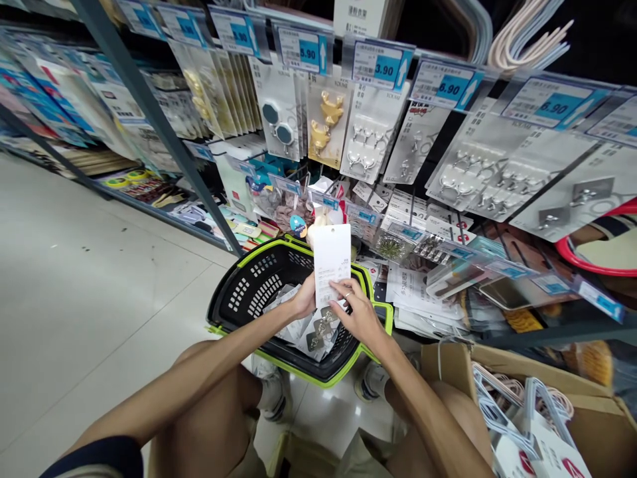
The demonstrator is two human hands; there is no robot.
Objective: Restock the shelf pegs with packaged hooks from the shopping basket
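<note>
My left hand (305, 299) is closed on the left edge of a white packaging card (331, 259), held upright above the basket. Small print and a hang hole show on the card; whatever is on its far side is hidden. My right hand (361, 315) touches the card's lower right, its fingers apart over the printed face. Below both hands is a black shopping basket (231, 282) with a lime-green rim, between my knees. Inside lie several white packs, among them a pack of hooks with dark square plates (318, 338).
Hook packs (365, 136) hang ahead under blue price tags (383, 65). Lower racks hold more small packs (423, 285). A cardboard box of hangers (527, 411) stands at right, below a red-rimmed mirror (602, 255). Pale tiled floor (99, 285) lies at left.
</note>
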